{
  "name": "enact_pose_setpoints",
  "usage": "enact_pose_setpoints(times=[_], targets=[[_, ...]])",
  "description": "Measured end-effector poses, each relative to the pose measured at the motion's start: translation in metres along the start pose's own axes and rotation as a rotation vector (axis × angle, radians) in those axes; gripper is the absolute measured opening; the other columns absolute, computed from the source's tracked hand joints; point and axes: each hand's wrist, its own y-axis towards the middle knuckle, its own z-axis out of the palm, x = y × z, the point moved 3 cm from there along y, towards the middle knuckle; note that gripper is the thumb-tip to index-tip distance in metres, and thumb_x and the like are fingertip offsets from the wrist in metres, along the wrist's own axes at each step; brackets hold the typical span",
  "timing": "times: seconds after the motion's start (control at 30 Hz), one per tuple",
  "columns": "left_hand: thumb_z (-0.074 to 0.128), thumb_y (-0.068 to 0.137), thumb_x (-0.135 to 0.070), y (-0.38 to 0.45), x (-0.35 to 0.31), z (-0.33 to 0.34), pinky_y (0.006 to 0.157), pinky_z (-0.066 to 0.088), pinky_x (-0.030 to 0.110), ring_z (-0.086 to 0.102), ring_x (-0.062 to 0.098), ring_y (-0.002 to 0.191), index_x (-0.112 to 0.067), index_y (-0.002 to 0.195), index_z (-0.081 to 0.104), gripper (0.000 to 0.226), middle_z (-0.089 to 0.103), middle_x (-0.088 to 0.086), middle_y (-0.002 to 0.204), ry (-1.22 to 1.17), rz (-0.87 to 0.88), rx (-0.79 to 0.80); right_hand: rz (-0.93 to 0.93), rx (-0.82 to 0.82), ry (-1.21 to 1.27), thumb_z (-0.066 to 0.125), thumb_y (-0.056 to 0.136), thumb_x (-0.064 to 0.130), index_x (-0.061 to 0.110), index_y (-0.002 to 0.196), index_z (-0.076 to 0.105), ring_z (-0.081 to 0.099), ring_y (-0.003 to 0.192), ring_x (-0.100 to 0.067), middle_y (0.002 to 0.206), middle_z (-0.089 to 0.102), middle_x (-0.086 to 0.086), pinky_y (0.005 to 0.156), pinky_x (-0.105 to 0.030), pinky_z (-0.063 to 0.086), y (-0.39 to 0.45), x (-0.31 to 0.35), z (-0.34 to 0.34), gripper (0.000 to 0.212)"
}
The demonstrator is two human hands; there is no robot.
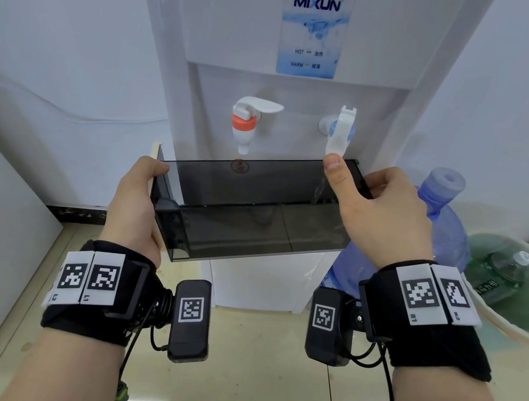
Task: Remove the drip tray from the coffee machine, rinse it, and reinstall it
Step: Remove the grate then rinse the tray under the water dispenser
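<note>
Both hands, left [138, 201] and right [375, 211], grip the smoky drip tray [253, 219] ends, seemingly under the blue tap [339, 132].

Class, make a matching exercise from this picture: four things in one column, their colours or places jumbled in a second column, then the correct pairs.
Things:
1. drip tray
2. left tap
3. right tap
4. water bottle

Descriptions:
A. blue, standing right of the dispenser
B. orange collar
C. smoky dark, held in both hands
D. pale blue with a white lever

Pairs: 1-C, 2-B, 3-D, 4-A
</note>
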Motion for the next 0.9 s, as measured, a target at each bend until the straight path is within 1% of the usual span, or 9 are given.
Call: enact_pose_setpoints(times=[0.2, 0.4, 0.53, 0.73, 0.9], targets=[[0.060, 0.086, -0.036, 0.0016, 0.0002, 0.0026, 0.048, 0.056, 0.030, 0.070, 0.022, 0.051, -0.023, 0.065, 0.077, 0.030, 0.072, -0.001, 0.063, 0.011, -0.004, 0.004, -0.009, -0.017, 0.001, 0.045, 0.070, 0.093, 0.025, 0.102, 0.055, 0.057, 0.090, -0.021, 0.086, 0.058, 0.016, 0.073, -0.034, 0.039, 0.0026, -0.0012, -0.0017, 0.076], [0.060, 0.084, -0.038, 0.0018, 0.0009, 0.0059, 0.054, 0.060, 0.033, 0.073, 0.024, 0.058, -0.025, 0.062, 0.078, 0.031, 0.076, 0.000, 0.072, 0.024, -0.018, 0.017, -0.003, -0.032, -0.014, 0.043, 0.069, 0.095, 0.025, 0.104, 0.055, 0.056, 0.088, -0.021, 0.086, 0.057, 0.016, 0.072, -0.034, 0.037, 0.0043, -0.0044, -0.0026, 0.079], [0.059, 0.087, -0.036, 0.0022, 0.0013, 0.0061, 0.052, 0.059, 0.033, 0.073, 0.023, 0.056, -0.025, 0.061, 0.077, 0.034, 0.075, 0.000, 0.069, 0.025, -0.012, 0.014, -0.008, -0.033, -0.017, 0.043, 0.069, 0.094, 0.025, 0.104, 0.055, 0.056, 0.089, -0.021, 0.086, 0.057, 0.017, 0.073, -0.034, 0.037, 0.0052, -0.0045, -0.0024, 0.079], [0.059, 0.087, -0.036, 0.0033, -0.0006, 0.0048, 0.051, 0.059, 0.034, 0.074, 0.024, 0.058, -0.024, 0.062, 0.078, 0.033, 0.077, 0.001, 0.072, 0.023, -0.009, 0.019, -0.016, -0.035, -0.021, 0.043, 0.070, 0.094, 0.025, 0.103, 0.054, 0.054, 0.087, -0.021, 0.084, 0.054, 0.018, 0.073, -0.033, 0.036, 0.0061, -0.0029, -0.0015, 0.077], [0.059, 0.088, -0.036, 0.0023, -0.0005, 0.0062, 0.052, 0.059, 0.034, 0.073, 0.023, 0.057, -0.023, 0.076, 0.076, 0.024, 0.075, 0.002, 0.070, 0.029, -0.006, 0.023, -0.008, -0.040, -0.020, 0.042, 0.069, 0.095, 0.025, 0.104, 0.054, 0.055, 0.088, -0.022, 0.085, 0.054, 0.018, 0.073, -0.034, 0.037, 0.0055, -0.0050, -0.0027, 0.078]])
